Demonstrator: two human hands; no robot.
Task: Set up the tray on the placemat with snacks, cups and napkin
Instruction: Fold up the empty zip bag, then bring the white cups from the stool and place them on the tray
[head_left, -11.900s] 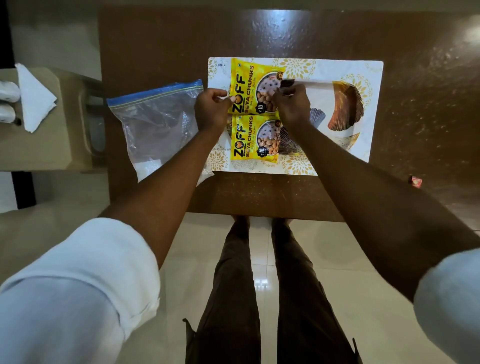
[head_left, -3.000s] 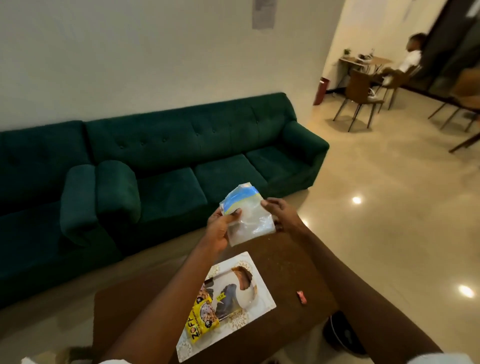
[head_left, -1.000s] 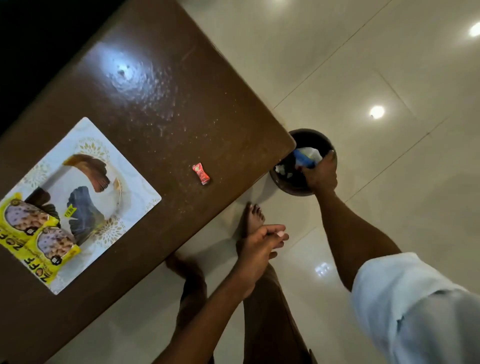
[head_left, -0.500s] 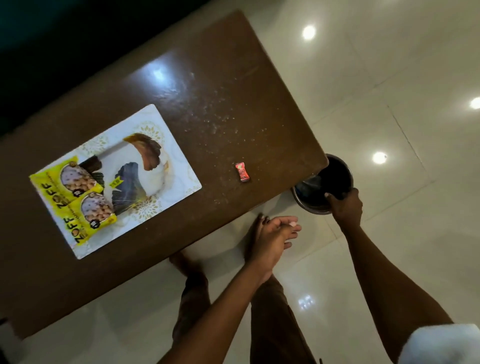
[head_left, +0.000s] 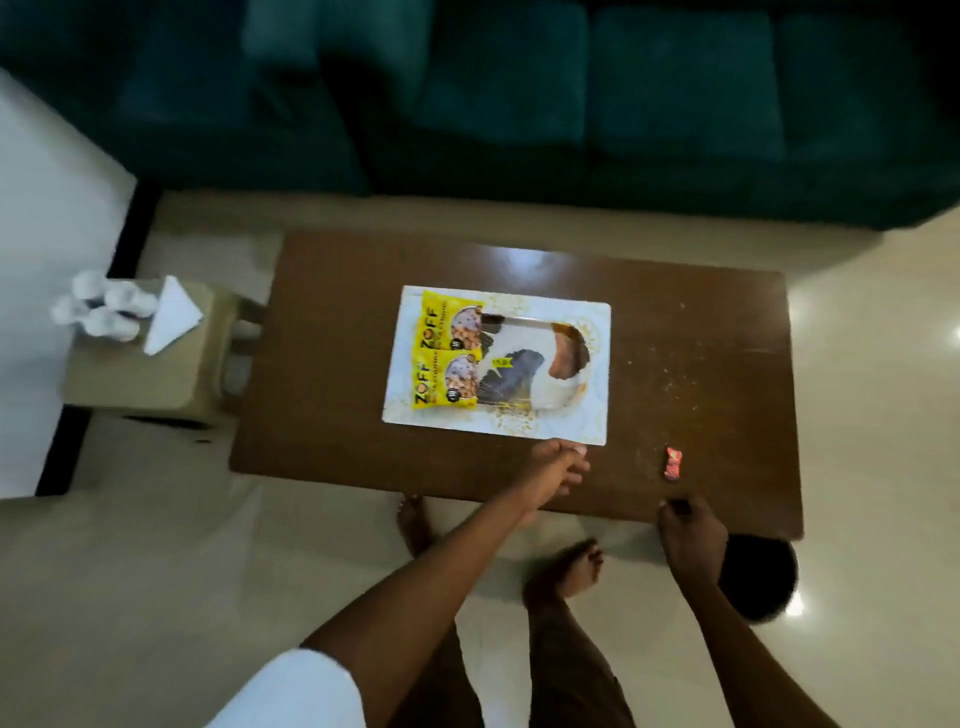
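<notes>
A white placemat (head_left: 596, 415) with gold flowers lies on the brown coffee table (head_left: 343, 441). On it sits a white tray (head_left: 553, 387) with a feather pattern. Two yellow snack packets (head_left: 448, 354) rest on the tray's left end. My left hand (head_left: 557, 469) hovers just in front of the placemat's front right corner, fingers loose and holding nothing. My right hand (head_left: 690, 530) is at the table's front edge, fingers curled, with nothing visible in it. White cups (head_left: 104, 312) and a folded white napkin (head_left: 171, 316) stand on a small side table (head_left: 135, 374) to the left.
A small red candy (head_left: 673, 462) lies on the table near my right hand. A dark bin (head_left: 761, 577) stands on the floor under the table's right front corner. A green sofa (head_left: 519, 104) runs behind the table. My bare feet are on the tiled floor.
My right hand dropped the plastic bag in the bin and has come up to the table's front edge. My left hand rose toward the placemat. The view swung back over the table.
</notes>
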